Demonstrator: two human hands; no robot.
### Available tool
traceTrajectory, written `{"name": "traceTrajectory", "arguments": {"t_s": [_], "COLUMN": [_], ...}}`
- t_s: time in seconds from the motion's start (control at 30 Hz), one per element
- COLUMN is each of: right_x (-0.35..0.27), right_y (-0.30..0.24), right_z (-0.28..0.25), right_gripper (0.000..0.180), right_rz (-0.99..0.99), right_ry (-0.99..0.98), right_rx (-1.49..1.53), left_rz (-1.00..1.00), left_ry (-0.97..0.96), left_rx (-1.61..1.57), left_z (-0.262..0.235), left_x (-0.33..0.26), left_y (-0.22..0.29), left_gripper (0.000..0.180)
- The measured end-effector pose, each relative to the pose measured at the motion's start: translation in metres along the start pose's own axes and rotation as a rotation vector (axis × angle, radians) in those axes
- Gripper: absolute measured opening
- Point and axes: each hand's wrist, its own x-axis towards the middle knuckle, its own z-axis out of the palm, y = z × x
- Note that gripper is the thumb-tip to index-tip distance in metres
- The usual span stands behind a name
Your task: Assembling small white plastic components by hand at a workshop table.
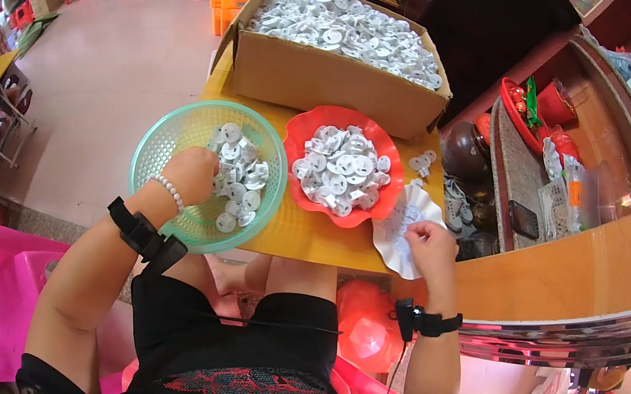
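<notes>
- The middle bowl (395, 178) stands on the table (300, 242) before you, with small parts (344, 164) in it.
- Left of that bowl you have the basket (158, 147), with more parts and your left hand (191, 175) in it.
- Right of the bowl sits the dish (433, 207), your right hand (434, 247) over its right side.
- Behind the bowl you see the box (334, 80), filled with parts.
- Farther behind the bowl, leftward, is the crate (220, 5).
- Off the bowl's right rear edge, loose parts (421, 163) lie.

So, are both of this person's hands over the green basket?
No, only the left hand is over the green basket; the right hand is over the white frilled dish.
</notes>
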Motion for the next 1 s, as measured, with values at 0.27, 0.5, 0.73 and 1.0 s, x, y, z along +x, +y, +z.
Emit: {"name": "traceTrajectory", "arguments": {"t_s": [0.27,0.5,0.73,1.0], "right_x": [-0.013,-0.012,-0.012,-0.004], "right_y": [0.020,0.026,0.026,0.037], "right_z": [0.035,0.034,0.039,0.037], "right_gripper": [0.016,0.010,0.011,0.009], "right_rz": [-0.090,-0.071,-0.133,-0.069], "right_ry": [0.121,0.145,0.223,0.225], "right_rx": [-0.194,-0.090,-0.180,0.242], "left_rz": [-0.078,-0.325,-0.178,-0.045], "left_ry": [-0.030,-0.081,-0.056,-0.170], "left_rx": [-0.193,-1.096,-1.821,-1.933], "left_z": [-0.020,-0.054,-0.057,-0.048], "left_x": [-0.013,-0.046,-0.082,-0.101], "left_y": [0.001,0.018,0.055,0.066], "left_gripper": [0.015,0.018,0.011,0.016]}}
